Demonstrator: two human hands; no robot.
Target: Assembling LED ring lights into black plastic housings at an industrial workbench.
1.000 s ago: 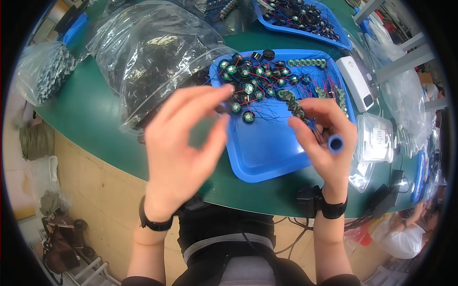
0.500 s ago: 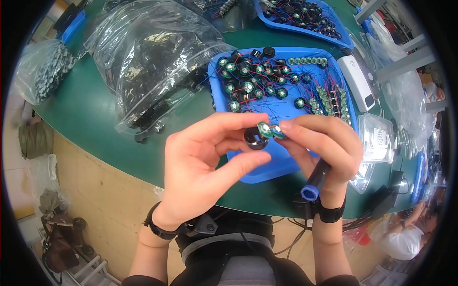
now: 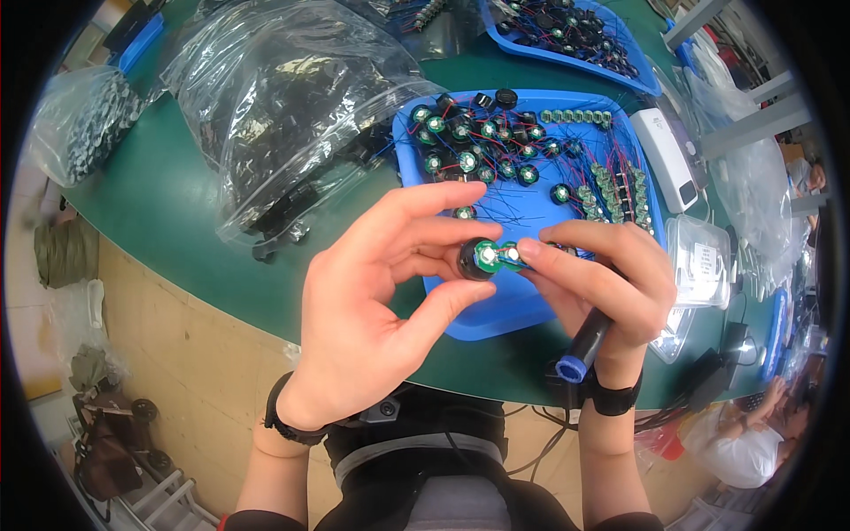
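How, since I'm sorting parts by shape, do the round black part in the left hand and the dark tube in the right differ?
The round black part is short and squat; the dark tube is long and slender. The round part has a green board at its face; the tube has a blue end. Both are dark and hand-held.

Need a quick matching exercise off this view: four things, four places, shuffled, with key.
1. round black housing
2. dark tube with blue end
3. large clear bag
4. white oblong device

A. left of the nearer blue tray
B. between thumb and fingers of the left hand
C. right of that tray
D. in the right hand

Pairs: 1-B, 2-D, 3-A, 4-C
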